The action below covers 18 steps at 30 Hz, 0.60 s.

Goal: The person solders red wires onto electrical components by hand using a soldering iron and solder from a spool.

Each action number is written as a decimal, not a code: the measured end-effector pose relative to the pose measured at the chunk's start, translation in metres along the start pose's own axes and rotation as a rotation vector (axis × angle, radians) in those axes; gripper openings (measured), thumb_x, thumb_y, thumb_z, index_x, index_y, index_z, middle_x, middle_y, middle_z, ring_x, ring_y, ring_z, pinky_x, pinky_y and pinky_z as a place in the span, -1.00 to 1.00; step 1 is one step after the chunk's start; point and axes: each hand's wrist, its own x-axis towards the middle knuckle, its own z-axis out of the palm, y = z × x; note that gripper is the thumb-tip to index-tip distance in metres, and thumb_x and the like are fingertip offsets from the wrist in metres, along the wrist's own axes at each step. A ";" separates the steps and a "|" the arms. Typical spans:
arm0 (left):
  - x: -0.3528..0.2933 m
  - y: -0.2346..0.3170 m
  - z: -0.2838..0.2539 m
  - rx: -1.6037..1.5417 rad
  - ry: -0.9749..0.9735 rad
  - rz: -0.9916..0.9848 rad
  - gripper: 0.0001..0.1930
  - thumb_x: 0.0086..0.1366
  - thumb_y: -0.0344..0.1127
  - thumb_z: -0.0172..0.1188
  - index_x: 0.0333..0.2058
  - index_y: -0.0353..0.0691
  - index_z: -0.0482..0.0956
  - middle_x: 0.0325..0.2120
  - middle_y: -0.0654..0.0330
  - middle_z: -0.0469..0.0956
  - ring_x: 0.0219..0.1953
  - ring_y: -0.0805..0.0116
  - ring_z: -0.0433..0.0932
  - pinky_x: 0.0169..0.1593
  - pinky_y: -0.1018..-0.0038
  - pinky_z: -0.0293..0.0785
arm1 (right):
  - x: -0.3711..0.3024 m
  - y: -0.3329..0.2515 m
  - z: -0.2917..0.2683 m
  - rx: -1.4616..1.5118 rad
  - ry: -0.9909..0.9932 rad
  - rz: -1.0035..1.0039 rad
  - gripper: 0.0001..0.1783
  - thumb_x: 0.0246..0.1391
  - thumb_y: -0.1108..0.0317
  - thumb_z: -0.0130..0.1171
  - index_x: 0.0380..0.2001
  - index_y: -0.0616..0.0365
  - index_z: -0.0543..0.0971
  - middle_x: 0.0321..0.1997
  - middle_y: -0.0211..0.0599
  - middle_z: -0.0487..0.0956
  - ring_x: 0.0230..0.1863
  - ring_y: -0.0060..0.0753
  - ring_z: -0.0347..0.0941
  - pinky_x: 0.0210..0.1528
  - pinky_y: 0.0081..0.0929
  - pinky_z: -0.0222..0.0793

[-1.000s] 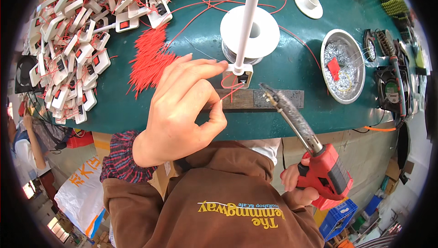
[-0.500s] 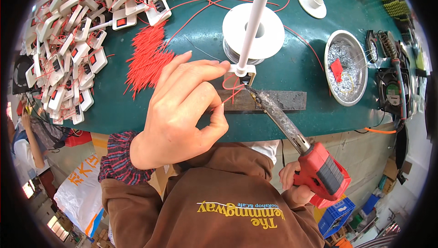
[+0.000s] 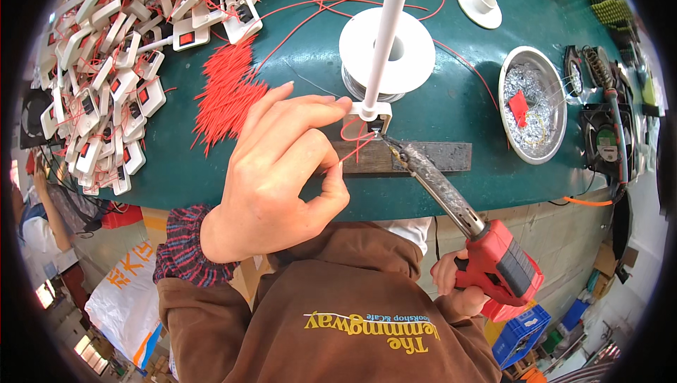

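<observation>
My left hand (image 3: 282, 171) is closed, thumb and a finger pinching a thin red wire (image 3: 356, 149). Its forefinger rests against a small white plastic housing (image 3: 358, 109) with a dark part inside and a long white tube (image 3: 388, 37) standing up from it. The housing leans over a dark wooden block (image 3: 444, 157) at the table's near edge. On the right, my right hand (image 3: 455, 288) grips the handle of a red soldering gun (image 3: 502, 263). The gun's dark, crusted barrel points up-left, its tip just right of the wire's end at the housing. Exact contact there is too small to tell.
Behind the housing stands a white spool (image 3: 419, 44) of solder wire. Cut red wires (image 3: 229, 94) and a heap of white switch housings (image 3: 113, 80) lie left. At right are a bowl (image 3: 505, 104) of silvery scraps, a white flanged piece (image 3: 479, 8) and a small fan (image 3: 608, 144).
The soldering gun's tip has drawn slightly right, away from the wire's end. My left hand keeps its pinch on the red wire. The whole view has shifted a little.
</observation>
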 end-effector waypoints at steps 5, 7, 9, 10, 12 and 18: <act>0.001 -0.001 0.004 0.010 0.017 0.015 -0.82 -0.24 -0.59 0.20 -0.63 -0.26 0.37 -0.25 0.08 0.54 -0.14 0.14 0.53 0.03 0.05 0.34 | 0.003 -0.002 0.009 -0.018 0.010 0.014 -0.13 -0.08 -0.31 0.14 -0.10 0.38 0.28 -0.82 -0.42 0.31 -0.81 -0.51 0.21 -0.70 -0.54 0.18; 0.001 -0.001 0.003 0.005 0.018 0.015 -0.82 -0.25 -0.59 0.20 -0.62 -0.27 0.37 -0.25 0.08 0.54 -0.15 0.13 0.54 0.03 0.05 0.34 | 0.005 -0.005 0.011 -0.044 0.011 0.026 -0.13 -0.08 -0.30 0.15 -0.11 0.39 0.28 -0.81 -0.41 0.32 -0.80 -0.51 0.21 -0.69 -0.53 0.20; 0.001 0.000 0.002 0.012 0.015 0.013 -0.82 -0.25 -0.59 0.20 -0.62 -0.27 0.38 -0.25 0.08 0.53 -0.15 0.13 0.54 0.03 0.05 0.34 | 0.007 -0.005 0.012 0.022 0.013 0.010 -0.13 -0.07 -0.30 0.14 -0.08 0.37 0.28 -0.81 -0.44 0.31 -0.80 -0.52 0.21 -0.70 -0.54 0.19; 0.001 0.001 0.001 0.014 0.011 0.009 -0.81 -0.25 -0.60 0.19 -0.62 -0.27 0.38 -0.26 0.08 0.53 -0.15 0.12 0.54 0.03 0.05 0.34 | 0.006 -0.006 0.012 0.025 0.014 0.009 -0.13 -0.07 -0.30 0.14 -0.08 0.37 0.28 -0.81 -0.44 0.31 -0.80 -0.52 0.21 -0.70 -0.54 0.19; 0.000 0.002 0.001 0.019 0.009 0.007 -0.82 -0.25 -0.60 0.19 -0.62 -0.27 0.38 -0.26 0.08 0.53 -0.15 0.12 0.54 0.03 0.05 0.34 | 0.004 -0.008 0.011 0.049 0.030 0.032 -0.13 -0.06 -0.30 0.12 -0.03 0.35 0.28 -0.80 -0.48 0.29 -0.80 -0.54 0.20 -0.70 -0.54 0.17; 0.003 0.004 0.000 0.022 -0.014 -0.003 -0.84 -0.24 -0.60 0.17 -0.62 -0.28 0.40 -0.24 0.05 0.54 -0.12 0.11 0.54 0.07 0.06 0.32 | 0.011 -0.019 0.021 0.186 0.110 0.040 -0.15 -0.03 -0.30 0.10 -0.02 0.32 0.25 -0.81 -0.49 0.28 -0.81 -0.54 0.20 -0.71 -0.55 0.16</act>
